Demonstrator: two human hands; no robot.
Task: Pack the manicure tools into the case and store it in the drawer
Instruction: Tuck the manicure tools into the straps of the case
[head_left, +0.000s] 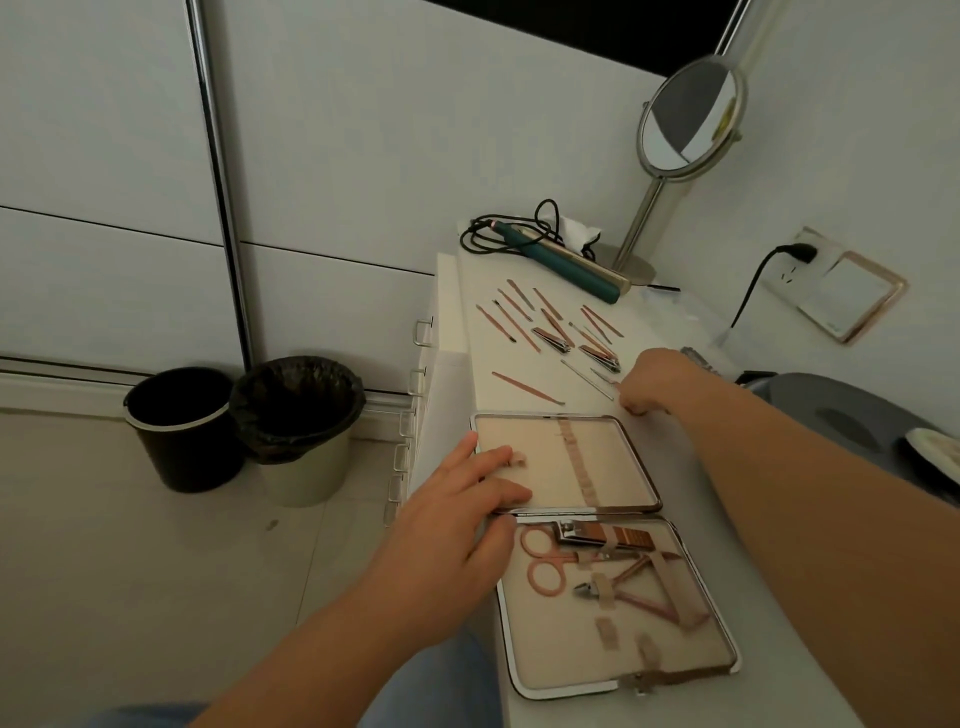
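Under the right hand (655, 382), fingertips and grasped tool hidden.

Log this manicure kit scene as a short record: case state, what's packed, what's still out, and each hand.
case: open flat on the white tabletop
packed: scissors, large clipper, nippers, all strapped in near half
far half: empty elastic loops
still out: loose tools in rows beyond the case
left hand: resting flat on the case's left edge
right hand: closing on a thin metal tool
behind: hair straightener, mirror
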